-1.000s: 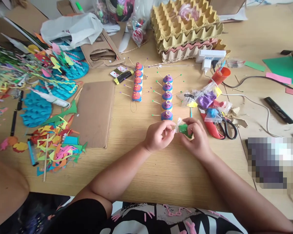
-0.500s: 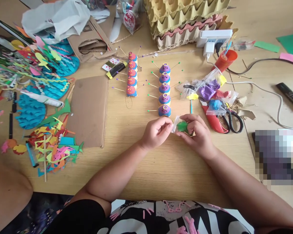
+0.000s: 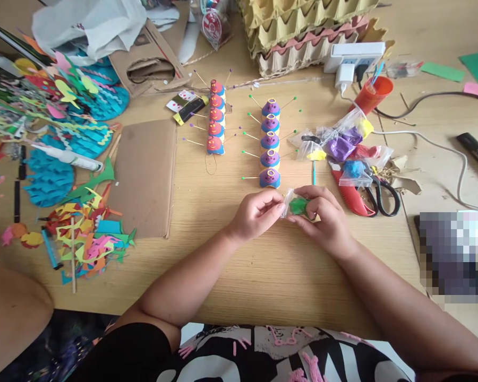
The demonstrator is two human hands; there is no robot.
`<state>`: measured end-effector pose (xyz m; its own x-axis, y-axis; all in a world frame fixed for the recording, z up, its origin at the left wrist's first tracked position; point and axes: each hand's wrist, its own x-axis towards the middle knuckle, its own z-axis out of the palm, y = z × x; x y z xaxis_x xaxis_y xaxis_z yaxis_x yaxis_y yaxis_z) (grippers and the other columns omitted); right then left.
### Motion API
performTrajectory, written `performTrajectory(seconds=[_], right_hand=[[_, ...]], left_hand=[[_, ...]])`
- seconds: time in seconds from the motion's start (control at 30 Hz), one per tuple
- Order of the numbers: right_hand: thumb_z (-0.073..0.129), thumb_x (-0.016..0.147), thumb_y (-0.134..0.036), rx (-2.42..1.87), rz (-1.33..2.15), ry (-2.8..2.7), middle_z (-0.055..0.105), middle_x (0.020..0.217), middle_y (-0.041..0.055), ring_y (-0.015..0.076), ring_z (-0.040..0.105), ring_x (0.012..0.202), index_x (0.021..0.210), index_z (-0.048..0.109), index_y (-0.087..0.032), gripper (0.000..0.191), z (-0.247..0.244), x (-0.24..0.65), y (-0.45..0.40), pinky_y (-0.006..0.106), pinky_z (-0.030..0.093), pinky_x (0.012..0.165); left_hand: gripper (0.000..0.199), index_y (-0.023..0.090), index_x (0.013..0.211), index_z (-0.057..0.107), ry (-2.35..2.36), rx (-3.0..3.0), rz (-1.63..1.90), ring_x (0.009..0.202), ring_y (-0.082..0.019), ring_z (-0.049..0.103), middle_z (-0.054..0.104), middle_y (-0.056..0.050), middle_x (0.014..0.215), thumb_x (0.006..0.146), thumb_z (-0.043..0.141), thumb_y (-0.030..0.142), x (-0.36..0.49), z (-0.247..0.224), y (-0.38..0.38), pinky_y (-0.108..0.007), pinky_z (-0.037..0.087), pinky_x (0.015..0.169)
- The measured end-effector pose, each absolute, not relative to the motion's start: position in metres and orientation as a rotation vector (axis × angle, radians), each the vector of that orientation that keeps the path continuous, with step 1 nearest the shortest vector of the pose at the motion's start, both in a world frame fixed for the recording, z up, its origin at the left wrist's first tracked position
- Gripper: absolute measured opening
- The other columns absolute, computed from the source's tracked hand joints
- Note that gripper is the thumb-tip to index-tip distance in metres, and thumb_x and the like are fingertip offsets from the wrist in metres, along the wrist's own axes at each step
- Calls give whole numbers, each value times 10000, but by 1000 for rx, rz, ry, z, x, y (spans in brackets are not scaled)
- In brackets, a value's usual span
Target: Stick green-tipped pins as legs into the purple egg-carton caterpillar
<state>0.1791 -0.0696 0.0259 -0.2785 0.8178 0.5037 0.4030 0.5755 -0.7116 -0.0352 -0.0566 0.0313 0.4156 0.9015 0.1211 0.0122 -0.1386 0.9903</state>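
Observation:
A small clear plastic bag [image 3: 287, 203] with a lump of green modelling clay [image 3: 298, 205] inside is held between my two hands. My left hand [image 3: 258, 215] pinches the bag's loose end. Around its clay-filled end close the fingers of my right hand [image 3: 321, 217]. Just beyond them stands a row of purple and blue egg-carton figures [image 3: 270, 142] with yellow rings on top and green-tipped sticks at the sides. Further left is a similar red and blue row [image 3: 215, 116] with purple-tipped sticks.
Bags of purple clay [image 3: 341, 146] and other colours lie right, beside red-and-black scissors [image 3: 354, 193] and an orange cup [image 3: 372, 94]. Egg trays [image 3: 302, 32] and a power strip [image 3: 356, 53] stand behind. Cardboard [image 3: 143, 180] and paper scraps [image 3: 95, 239] lie left. Someone's arm [image 3: 11, 302] shows at lower left.
The view has shifted slightly. Both hands keep their hold on the bag in nearly the same place; nothing else has visibly moved.

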Motion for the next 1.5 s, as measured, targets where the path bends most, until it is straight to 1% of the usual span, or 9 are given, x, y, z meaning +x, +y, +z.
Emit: performTrajectory(seconds=[0.17, 0.33, 0.43, 0.53, 0.63, 0.77, 1.07, 1.33, 1.5], right_hand=[[803, 921, -336, -957, 551, -1953, 751, 1238, 104, 269, 723, 1080, 801, 426, -255, 405, 30, 180, -70, 455, 580, 869], [800, 904, -354, -1033, 316, -1988, 660, 1439, 115, 355, 606, 1284, 780, 461, -235, 380, 37, 179, -76, 600, 482, 1086], [764, 936, -387, -1068, 354, -2054, 638, 1465, 106, 368, 568, 1318, 752, 479, -226, 375, 35, 177, -78, 625, 473, 1095], [712, 977, -371, -1088, 416, -2085, 641, 1450, 114, 356, 562, 1320, 746, 482, -223, 358, 32, 175, -77, 614, 490, 1083], [654, 1007, -301, -1066, 444, -2091, 649, 1424, 126, 338, 571, 1315, 804, 532, -225, 249, 34, 173, -77, 595, 505, 1076], [560, 1017, -187, -1013, 479, -2097, 656, 1393, 132, 314, 606, 1273, 867, 568, -223, 155, 34, 173, -77, 558, 532, 1042], [564, 991, -132, -937, 443, -2144, 678, 1311, 180, 284, 698, 1157, 883, 518, -221, 147, 30, 171, -77, 467, 602, 947], [569, 996, -147, -988, 521, -2086, 708, 1288, 144, 271, 716, 1107, 885, 519, -235, 149, 31, 176, -76, 456, 598, 925], [663, 906, -132, -992, 638, -1996, 700, 1319, 135, 279, 705, 1106, 823, 381, -248, 316, 30, 181, -70, 455, 573, 917]], left_hand=[[230, 187, 822, 602, 882, 1641, 950, 565, -87, 478, 535, 27, 668, 1012, 589, 316, -37, 32, -55, -225, 361, 533], [196, 189, 797, 610, 903, 1890, 910, 575, -87, 451, 554, 38, 646, 984, 612, 249, -34, 30, -56, -233, 339, 559], [163, 196, 794, 593, 887, 1969, 882, 585, -90, 448, 559, 43, 664, 955, 611, 214, -33, 29, -57, -239, 337, 573], [162, 202, 812, 590, 864, 1994, 868, 619, -107, 477, 588, 30, 694, 973, 589, 219, -33, 27, -57, -250, 367, 602], [185, 201, 835, 604, 818, 2022, 873, 671, -126, 538, 644, 3, 733, 1012, 560, 229, -32, 26, -56, -263, 410, 648], [235, 201, 793, 581, 820, 2042, 908, 629, -116, 502, 616, 14, 686, 1023, 560, 241, -31, 28, -56, -257, 389, 618], [205, 210, 689, 495, 999, 2094, 940, 540, -96, 447, 539, 49, 584, 869, 591, 193, -29, 32, -62, -254, 317, 551], [199, 201, 711, 565, 1128, 2048, 917, 547, -97, 465, 560, 42, 596, 904, 612, 202, -29, 28, -59, -253, 314, 554], [166, 197, 743, 575, 1123, 1891, 984, 536, -74, 500, 594, 52, 634, 904, 610, 181, -30, 30, -58, -216, 352, 542]])
